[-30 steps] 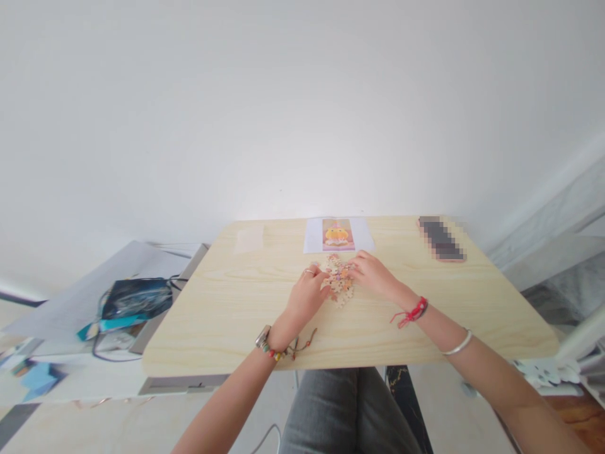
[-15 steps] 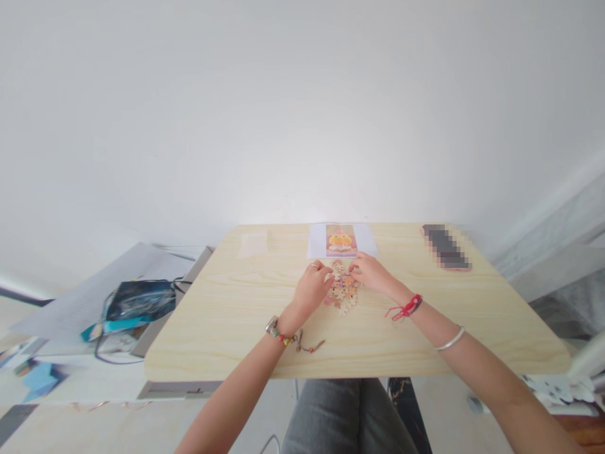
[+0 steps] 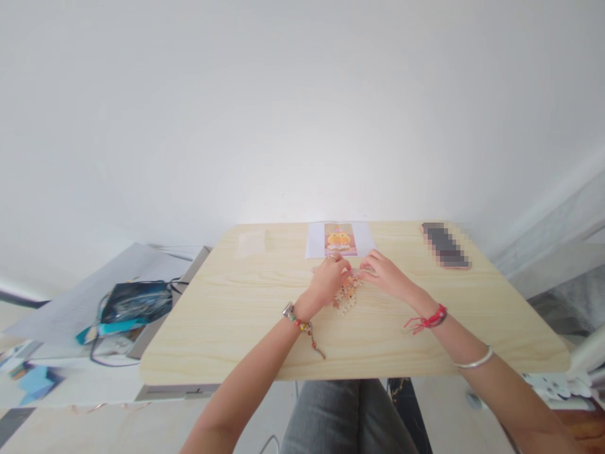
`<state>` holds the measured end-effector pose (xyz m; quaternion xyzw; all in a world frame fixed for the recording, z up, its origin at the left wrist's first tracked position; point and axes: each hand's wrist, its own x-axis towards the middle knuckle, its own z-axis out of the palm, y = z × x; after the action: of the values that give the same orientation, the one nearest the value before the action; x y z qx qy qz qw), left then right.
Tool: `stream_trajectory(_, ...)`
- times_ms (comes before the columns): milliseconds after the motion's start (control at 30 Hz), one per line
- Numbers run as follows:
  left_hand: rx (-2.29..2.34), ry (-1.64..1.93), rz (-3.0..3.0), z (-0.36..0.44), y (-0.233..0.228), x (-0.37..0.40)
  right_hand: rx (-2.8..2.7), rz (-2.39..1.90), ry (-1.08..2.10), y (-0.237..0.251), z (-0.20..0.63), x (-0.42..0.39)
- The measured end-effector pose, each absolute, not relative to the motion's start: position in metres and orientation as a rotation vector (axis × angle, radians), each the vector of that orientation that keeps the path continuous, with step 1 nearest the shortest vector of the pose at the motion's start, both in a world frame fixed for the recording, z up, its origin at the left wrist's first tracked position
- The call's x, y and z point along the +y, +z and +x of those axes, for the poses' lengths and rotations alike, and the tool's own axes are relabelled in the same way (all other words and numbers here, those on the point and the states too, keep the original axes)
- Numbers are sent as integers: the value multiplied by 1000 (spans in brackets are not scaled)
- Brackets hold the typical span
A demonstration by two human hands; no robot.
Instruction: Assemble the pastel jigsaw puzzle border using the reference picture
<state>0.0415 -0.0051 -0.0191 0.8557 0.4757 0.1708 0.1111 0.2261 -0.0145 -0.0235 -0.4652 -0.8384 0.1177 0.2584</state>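
Left grip: my left hand (image 3: 329, 282) rests on the left part of the puzzle pieces (image 3: 348, 295), fingers curled down onto them; whether it pinches a single piece I cannot tell.
Right grip: my right hand (image 3: 384, 273) lies at the right edge of the same cluster, fingertips bent down and touching it; whether anything is held under them I cannot tell.
Puzzle pieces: a small pale cluster with pink and orange marks, flat on the table (image 3: 246, 315), between my two hands and partly hidden by them, near the table's middle towards the far side.
Reference picture (image 3: 339, 239): a white sheet with a yellow figure, just beyond the hands at the far edge.
Phone (image 3: 444, 246): far right corner, blurred, well apart from the hands.
Wrists: beaded bracelet left, red cord (image 3: 428, 320) and silver bangle (image 3: 474, 362) right.
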Motion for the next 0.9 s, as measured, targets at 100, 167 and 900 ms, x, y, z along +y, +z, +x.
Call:
stream_trajectory(100,1368,434,2582,55,-14,-6,-2307,-1223,254,-27,243,-16)
stream_trajectory(167,1365,408,2596,66,-13,-6,-2337,-1221,214,-29,254,-15)
stream_trajectory(900,1592,585,2411,-7,-27,-29,-2368,-1249,291,-22,232,-10)
